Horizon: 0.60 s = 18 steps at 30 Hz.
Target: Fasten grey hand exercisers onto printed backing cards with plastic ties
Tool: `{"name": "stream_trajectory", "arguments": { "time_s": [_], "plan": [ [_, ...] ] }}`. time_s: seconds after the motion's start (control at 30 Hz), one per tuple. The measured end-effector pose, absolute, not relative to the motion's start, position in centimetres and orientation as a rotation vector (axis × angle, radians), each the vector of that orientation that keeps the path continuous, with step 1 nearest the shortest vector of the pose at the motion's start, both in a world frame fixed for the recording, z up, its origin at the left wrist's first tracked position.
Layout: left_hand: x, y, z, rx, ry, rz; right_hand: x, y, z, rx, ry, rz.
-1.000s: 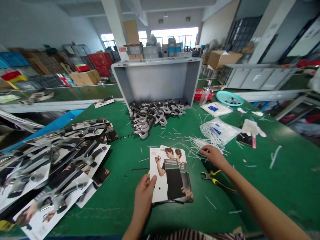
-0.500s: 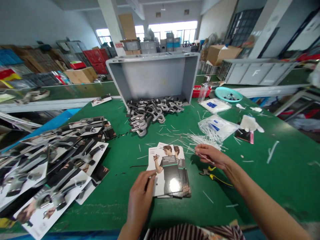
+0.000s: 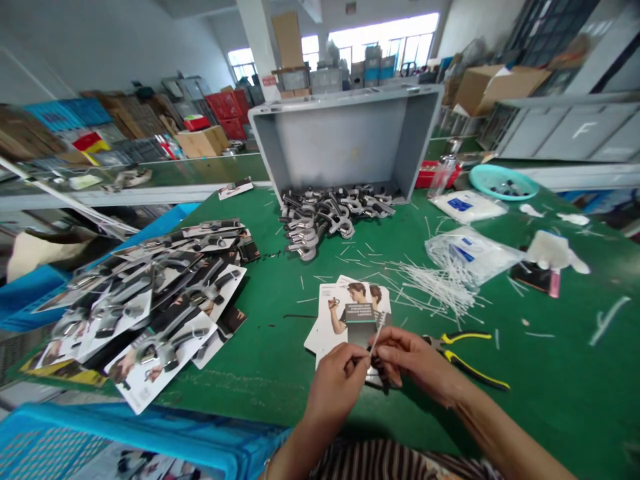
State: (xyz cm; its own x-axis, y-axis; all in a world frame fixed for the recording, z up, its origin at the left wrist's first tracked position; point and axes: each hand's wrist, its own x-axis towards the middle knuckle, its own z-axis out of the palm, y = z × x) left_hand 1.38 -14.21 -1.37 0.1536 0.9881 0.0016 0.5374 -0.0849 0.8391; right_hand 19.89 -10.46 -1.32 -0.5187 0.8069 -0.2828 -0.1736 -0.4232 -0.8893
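My left hand (image 3: 340, 377) and my right hand (image 3: 413, 357) meet above the lower part of a small stack of printed cards (image 3: 330, 320). Between their fingertips stands a thin white cable tie (image 3: 379, 331), and both hands are closed in a pinch on it. My fingers hide the lower right of the cards. Just right of my right hand lie cutting pliers with yellow-and-black handles (image 3: 470, 357). A loose heap of white cable ties (image 3: 440, 283) spreads beyond them, partly inside a clear plastic bag (image 3: 480, 250).
Grey hand grippers (image 3: 325, 220) spill from a tipped grey crate (image 3: 345, 140). Cards with hand grippers mounted (image 3: 165, 343) pile up at left, above a blue basket (image 3: 150, 427). A turquoise bowl (image 3: 503, 177), a white glove (image 3: 553, 250) and another bag (image 3: 467, 205) lie at right.
My right hand has come left with the cable tie to the cards. My left hand has left the card's edge and pinches the tie too. The view has shifted left.
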Motion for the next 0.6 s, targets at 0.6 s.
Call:
{"name": "stream_trajectory", "arguments": {
  "time_s": [0.6],
  "plan": [
    [-2.5, -10.2, -5.9, 1.596, 1.664, 0.832, 19.7, -9.8, -3.7, -1.070, -0.873, 1.590]
  ]
}}
